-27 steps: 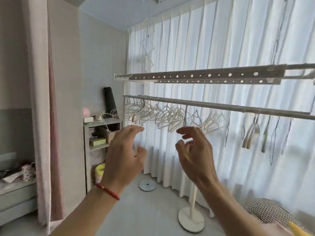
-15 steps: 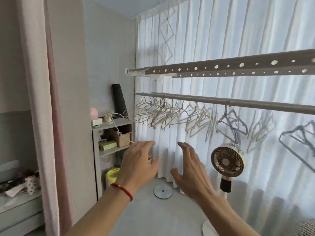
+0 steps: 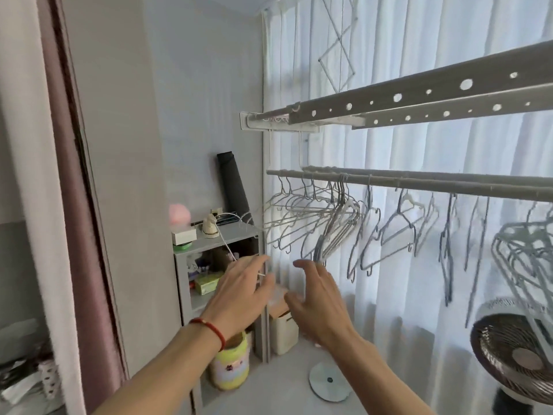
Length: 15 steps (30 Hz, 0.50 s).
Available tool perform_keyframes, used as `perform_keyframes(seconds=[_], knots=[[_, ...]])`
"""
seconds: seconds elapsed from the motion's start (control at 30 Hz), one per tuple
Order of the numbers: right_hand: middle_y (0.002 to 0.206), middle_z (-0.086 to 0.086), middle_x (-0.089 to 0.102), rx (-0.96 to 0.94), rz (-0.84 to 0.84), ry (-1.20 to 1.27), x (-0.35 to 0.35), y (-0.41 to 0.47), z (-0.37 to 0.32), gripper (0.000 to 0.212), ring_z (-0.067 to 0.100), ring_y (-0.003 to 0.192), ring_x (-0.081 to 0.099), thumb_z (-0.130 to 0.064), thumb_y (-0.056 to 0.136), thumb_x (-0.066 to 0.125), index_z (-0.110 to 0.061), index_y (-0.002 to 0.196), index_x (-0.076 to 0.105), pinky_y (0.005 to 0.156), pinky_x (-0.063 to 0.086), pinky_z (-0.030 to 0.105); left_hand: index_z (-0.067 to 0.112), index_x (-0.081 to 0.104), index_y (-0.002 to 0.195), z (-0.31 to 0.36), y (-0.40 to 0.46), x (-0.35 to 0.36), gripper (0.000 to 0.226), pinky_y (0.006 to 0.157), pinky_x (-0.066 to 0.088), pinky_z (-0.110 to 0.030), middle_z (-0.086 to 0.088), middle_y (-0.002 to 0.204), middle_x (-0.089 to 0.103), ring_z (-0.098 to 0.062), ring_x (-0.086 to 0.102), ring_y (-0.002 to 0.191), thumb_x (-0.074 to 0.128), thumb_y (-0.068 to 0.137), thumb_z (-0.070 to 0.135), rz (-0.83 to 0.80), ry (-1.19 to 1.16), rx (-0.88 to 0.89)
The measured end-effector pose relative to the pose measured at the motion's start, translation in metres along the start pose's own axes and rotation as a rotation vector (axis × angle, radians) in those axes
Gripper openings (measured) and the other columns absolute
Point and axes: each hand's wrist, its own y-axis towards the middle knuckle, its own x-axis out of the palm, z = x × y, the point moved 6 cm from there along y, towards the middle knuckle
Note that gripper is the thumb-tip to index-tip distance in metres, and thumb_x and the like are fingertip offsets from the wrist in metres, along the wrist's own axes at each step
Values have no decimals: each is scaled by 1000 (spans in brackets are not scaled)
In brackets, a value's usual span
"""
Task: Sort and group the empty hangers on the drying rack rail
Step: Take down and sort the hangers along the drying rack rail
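Left hand (image 3: 244, 290), right hand (image 3: 318, 301) raised, fingers loose, empty.

1. Both hands reach up toward the drying rack rail (image 3: 419, 182), holding nothing, fingers loosely spread.
2. The left hand (image 3: 242, 295), with a red bracelet (image 3: 211, 329) at its wrist, hovers below the cluster of empty wire hangers (image 3: 302, 217) at the rail's left end.
3. The right hand (image 3: 320, 304) sits just beside it, fingertips near the lowest hanger of the bunch.
4. More hangers (image 3: 398, 232) dangle singly further right along the rail.
5. A fan (image 3: 514, 351) stands at the lower right, against the white curtain (image 3: 404, 295).
6. A grey shelf (image 3: 215, 238) stands in the corner.
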Motion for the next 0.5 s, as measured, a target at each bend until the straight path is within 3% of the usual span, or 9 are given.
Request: perform_keyframes(seconds=[0.07, 0.27, 0.37, 0.5], knots=[[142, -5, 44, 9, 51, 46, 10, 43, -1, 49, 15, 131, 45, -28, 92, 56, -26, 140, 45, 105, 40, 30, 32, 45, 144, -19, 37, 3, 42, 102, 39, -27, 8, 139, 51, -12, 43, 132, 40, 103, 41, -14, -13, 4], [137, -10, 49, 56, 139, 110, 60, 140, 6, 40, 9, 128, 48, -26, 92, 59, -27, 131, 54, 98, 38, 24, 35, 52, 136, -85, 146, 12, 38, 108, 47, -40, 8, 138, 57, -13, 51, 129, 56, 99, 34, -79, -64, 54], [134, -10, 53, 104, 186, 82, 83, 174, 16, 39, 8, 125, 50, -24, 92, 60, -25, 131, 56, 95, 33, 18, 31, 56, 135, -122, 198, 21, 37, 106, 46, -32, 5, 136, 60, -13, 54, 125, 59, 98, 28, -91, -133, 95], [135, -6, 57, 227, 255, 14, 100, 211, 26, 39, 12, 127, 52, -20, 92, 62, -23, 131, 57, 98, 36, 22, 27, 58, 132, -162, 258, 34, 35, 104, 45, -29, 2, 130, 61, -12, 55, 120, 59, 97, 23, -142, -196, 171]])
